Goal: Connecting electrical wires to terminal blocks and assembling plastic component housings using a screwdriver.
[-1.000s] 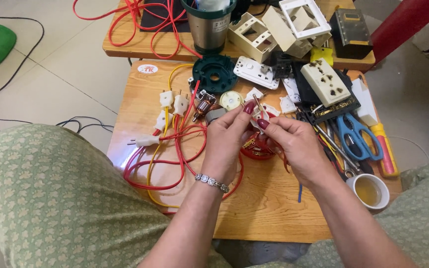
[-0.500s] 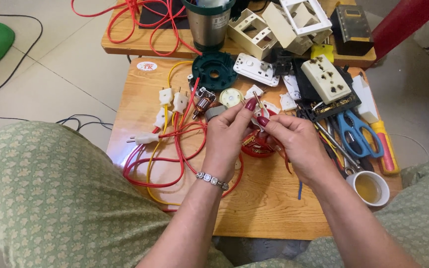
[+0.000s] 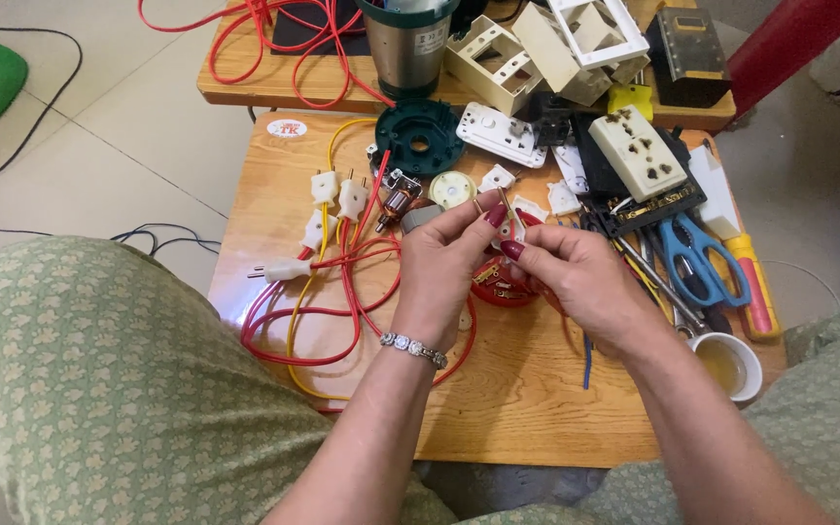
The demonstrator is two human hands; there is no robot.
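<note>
My left hand (image 3: 444,267) and my right hand (image 3: 576,277) meet over the middle of a low wooden table (image 3: 537,408). Together they pinch a small white plug piece with a thin metal pin (image 3: 506,216) sticking up between the fingertips. Just beneath the hands lies a round red part (image 3: 498,290) with brass bits in it. A silver bracelet (image 3: 415,346) sits on my left wrist. Red and yellow wires (image 3: 328,292) with white two-pin plugs (image 3: 337,194) lie to the left of my left hand.
Blue-handled scissors (image 3: 687,255), a yellow-red screwdriver (image 3: 752,282) and a small white cup (image 3: 731,365) lie at the right. A cream socket block (image 3: 639,154), a green ring (image 3: 420,138), a steel jar (image 3: 405,44) and white switch frames (image 3: 537,53) stand farther back.
Both hands stay together over the table's middle; the fingers have shifted slightly around the small plug piece. Nothing else has moved.
</note>
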